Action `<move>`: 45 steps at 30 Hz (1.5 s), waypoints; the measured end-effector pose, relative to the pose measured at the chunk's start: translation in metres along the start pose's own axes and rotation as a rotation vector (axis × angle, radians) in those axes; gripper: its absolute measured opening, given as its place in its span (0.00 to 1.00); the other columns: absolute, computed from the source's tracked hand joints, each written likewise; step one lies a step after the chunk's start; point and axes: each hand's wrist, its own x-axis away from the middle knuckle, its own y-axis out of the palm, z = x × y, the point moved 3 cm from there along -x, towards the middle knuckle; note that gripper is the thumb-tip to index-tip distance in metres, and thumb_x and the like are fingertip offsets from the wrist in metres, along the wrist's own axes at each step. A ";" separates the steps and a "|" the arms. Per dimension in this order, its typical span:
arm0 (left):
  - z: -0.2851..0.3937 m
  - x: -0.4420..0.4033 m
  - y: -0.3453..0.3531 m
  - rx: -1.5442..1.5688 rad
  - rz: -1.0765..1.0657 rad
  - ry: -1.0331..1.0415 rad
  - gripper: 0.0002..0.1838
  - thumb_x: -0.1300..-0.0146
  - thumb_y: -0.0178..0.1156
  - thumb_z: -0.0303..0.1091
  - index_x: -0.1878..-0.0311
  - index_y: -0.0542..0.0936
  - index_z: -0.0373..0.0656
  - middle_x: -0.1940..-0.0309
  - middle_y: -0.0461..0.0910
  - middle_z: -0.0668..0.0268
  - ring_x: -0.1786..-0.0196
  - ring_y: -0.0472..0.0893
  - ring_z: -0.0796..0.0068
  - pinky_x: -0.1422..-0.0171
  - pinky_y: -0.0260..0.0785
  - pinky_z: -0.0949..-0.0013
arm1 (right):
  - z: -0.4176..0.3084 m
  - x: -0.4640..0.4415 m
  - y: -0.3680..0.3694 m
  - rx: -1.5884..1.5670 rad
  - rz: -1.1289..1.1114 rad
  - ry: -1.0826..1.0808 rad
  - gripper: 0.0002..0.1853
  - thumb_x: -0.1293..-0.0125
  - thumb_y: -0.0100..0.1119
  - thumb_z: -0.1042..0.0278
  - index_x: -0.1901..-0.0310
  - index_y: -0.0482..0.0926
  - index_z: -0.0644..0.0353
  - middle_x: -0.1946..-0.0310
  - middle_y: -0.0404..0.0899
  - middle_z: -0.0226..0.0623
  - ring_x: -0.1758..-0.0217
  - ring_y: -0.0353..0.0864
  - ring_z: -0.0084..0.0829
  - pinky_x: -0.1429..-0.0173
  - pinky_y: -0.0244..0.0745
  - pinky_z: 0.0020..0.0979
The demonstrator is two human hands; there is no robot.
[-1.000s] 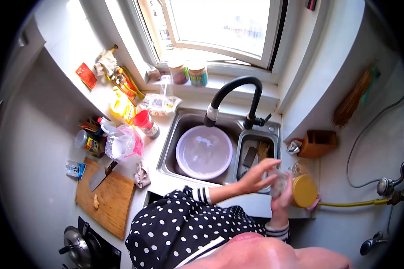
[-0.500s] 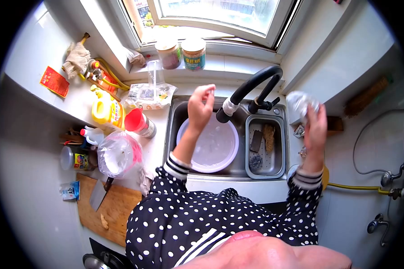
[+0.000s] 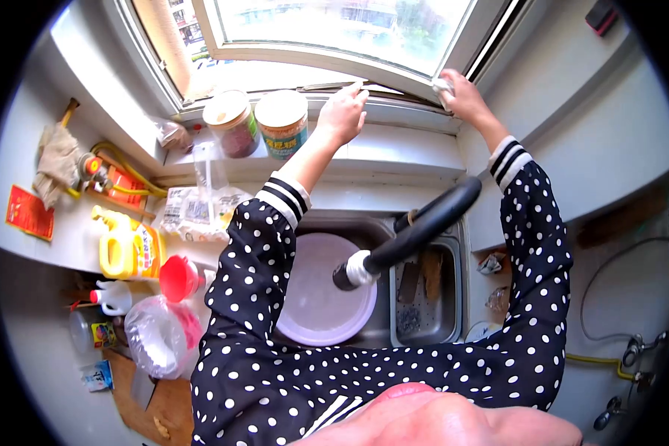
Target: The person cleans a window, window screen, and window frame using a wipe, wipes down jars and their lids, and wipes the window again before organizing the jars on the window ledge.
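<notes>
Whitish crumpled wad [image 3: 443,86]: in right hand [image 3: 462,97], fingers closed round it, up at lower right corner of the window sash [image 3: 327,65]. Can't tell if wad touches the frame. Left hand [image 3: 343,114]: grip released, fingers loosely bent, thumb apart, over the sill's [image 3: 401,152] back edge; contact with frame unclear. Two lidded jars [image 3: 231,125] [image 3: 282,125] upright on the sill's left part, left of that hand. Below: black faucet [image 3: 424,234] arching over the sink, lilac basin [image 3: 327,293] in the large bowl. Yellow jug [image 3: 130,245] and red-topped container [image 3: 180,279] on the countertop, left of the sink.
</notes>
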 end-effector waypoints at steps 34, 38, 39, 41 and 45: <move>-0.019 -0.007 0.081 -0.092 -0.038 -0.054 0.36 0.52 0.62 0.40 0.37 0.65 0.43 0.36 0.64 0.61 0.32 0.61 0.66 0.29 0.50 0.61 | -0.010 -0.078 0.101 0.209 -0.032 -0.408 0.09 0.41 0.51 0.78 0.60 0.78 0.61 0.62 0.76 0.46 0.58 0.78 0.46 0.53 0.74 0.35; -0.019 -0.008 0.083 -0.097 -0.048 -0.071 0.38 0.53 0.62 0.39 0.36 0.64 0.44 0.35 0.63 0.61 0.31 0.59 0.67 0.27 0.47 0.62 | 0.005 -0.082 0.127 0.195 -0.052 -0.407 0.10 0.43 0.48 0.78 0.62 0.78 0.62 0.62 0.76 0.45 0.55 0.78 0.41 0.50 0.74 0.34; -0.019 -0.008 0.083 -0.092 -0.054 -0.076 0.37 0.53 0.62 0.39 0.36 0.64 0.44 0.35 0.63 0.62 0.31 0.59 0.67 0.27 0.46 0.62 | 0.005 -0.077 0.122 0.270 -0.096 -0.369 0.10 0.43 0.48 0.78 0.62 0.78 0.62 0.61 0.76 0.45 0.55 0.78 0.41 0.49 0.74 0.34; -0.021 -0.008 0.084 -0.095 -0.050 -0.071 0.37 0.52 0.62 0.39 0.36 0.64 0.44 0.35 0.63 0.62 0.31 0.59 0.67 0.27 0.47 0.62 | 0.002 -0.062 0.109 0.479 -0.141 -0.292 0.10 0.42 0.47 0.78 0.62 0.79 0.63 0.60 0.76 0.46 0.56 0.78 0.41 0.47 0.73 0.33; -0.022 -0.009 0.084 -0.055 -0.008 -0.049 0.36 0.55 0.60 0.36 0.38 0.66 0.42 0.37 0.65 0.61 0.32 0.61 0.67 0.28 0.48 0.62 | 0.023 -0.037 0.072 0.610 -0.209 -0.207 0.09 0.41 0.48 0.78 0.62 0.79 0.62 0.61 0.76 0.43 0.54 0.77 0.40 0.48 0.74 0.32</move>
